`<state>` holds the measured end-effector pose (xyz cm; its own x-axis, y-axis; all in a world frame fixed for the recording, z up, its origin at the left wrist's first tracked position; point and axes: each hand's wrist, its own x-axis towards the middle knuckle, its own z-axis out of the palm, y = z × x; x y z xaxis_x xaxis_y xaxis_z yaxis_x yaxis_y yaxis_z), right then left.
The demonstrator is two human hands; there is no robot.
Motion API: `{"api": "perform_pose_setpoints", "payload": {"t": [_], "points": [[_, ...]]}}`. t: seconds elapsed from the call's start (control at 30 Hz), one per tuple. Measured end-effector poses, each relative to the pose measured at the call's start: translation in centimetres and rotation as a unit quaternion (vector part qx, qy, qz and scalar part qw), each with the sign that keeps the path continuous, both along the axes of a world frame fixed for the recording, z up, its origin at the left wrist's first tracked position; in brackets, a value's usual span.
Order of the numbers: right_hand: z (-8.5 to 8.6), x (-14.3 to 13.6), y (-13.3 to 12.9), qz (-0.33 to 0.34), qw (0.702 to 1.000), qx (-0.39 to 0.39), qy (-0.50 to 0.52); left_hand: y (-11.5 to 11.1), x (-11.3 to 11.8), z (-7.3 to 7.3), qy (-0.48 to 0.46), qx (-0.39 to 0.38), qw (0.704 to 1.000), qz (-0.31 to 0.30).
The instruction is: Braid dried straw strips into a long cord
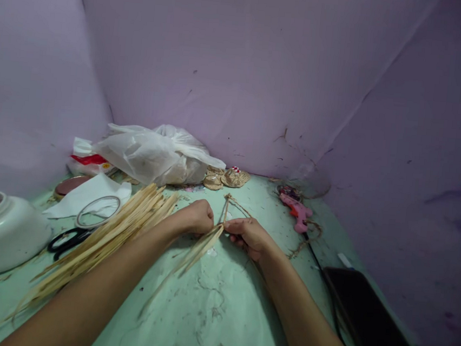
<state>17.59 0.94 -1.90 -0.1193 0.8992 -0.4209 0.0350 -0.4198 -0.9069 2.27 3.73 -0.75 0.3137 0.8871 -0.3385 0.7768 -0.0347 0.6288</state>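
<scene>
twisted cord (226, 209): located at the centre of the work area, on or just above the pale green table (253, 316). it forms a narrow peak; one leg runs down to the fingers, the other slants towards the right hand (251, 236). loose straw-coloured strips (200, 249) fan from the lower end, towards the wearer and to the left.

right hand: thumb and forefinger pinch the point where cord and strips meet; remaining fingers curled beneath.

left hand (201, 216): clenched, knuckles up, just beside that point, grasping strips; its fingertips are hidden.

left of the hands: a bundle of dried strips (115, 243) lies slantwise alongside the left forearm. black scissor handles (68, 241) show at its far-left edge. a pale ring (98, 211) rests partly on a white sheet (89, 196), beside a reddish-brown round item (70, 186). a white pot (8, 233) stands at the far left, mouth tilted.

behind: a white plastic bag (156, 155) sits near the purple wall (241, 65); small woven pieces (235, 179) lie at its right end, one bearing a red-and-white detail.

right: a pink glue gun (302, 217), with a black cable (318, 263) running towards the wearer past a dark flat object (371, 322).
</scene>
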Motion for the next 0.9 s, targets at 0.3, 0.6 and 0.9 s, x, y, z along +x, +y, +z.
{"api": "perform_pose_setpoints", "payload": {"t": [0.3, 0.6, 0.9], "points": [[-0.4, 0.1, 0.2, 0.013, 1.000, 0.013, -0.025, 0.4, -0.7, 0.5, -0.101, -0.074, 0.992, 0.000], [-0.1, -0.3, 0.1, 0.014, 0.996, 0.009, -0.086, 0.0, -0.3, 1.1, -0.153, -0.134, 0.979, 0.013], [-0.2, -0.4, 0.1, 0.002, 0.996, 0.027, -0.089, -0.1, -0.3, 1.6, -0.124, -0.243, 0.961, 0.054]]}}
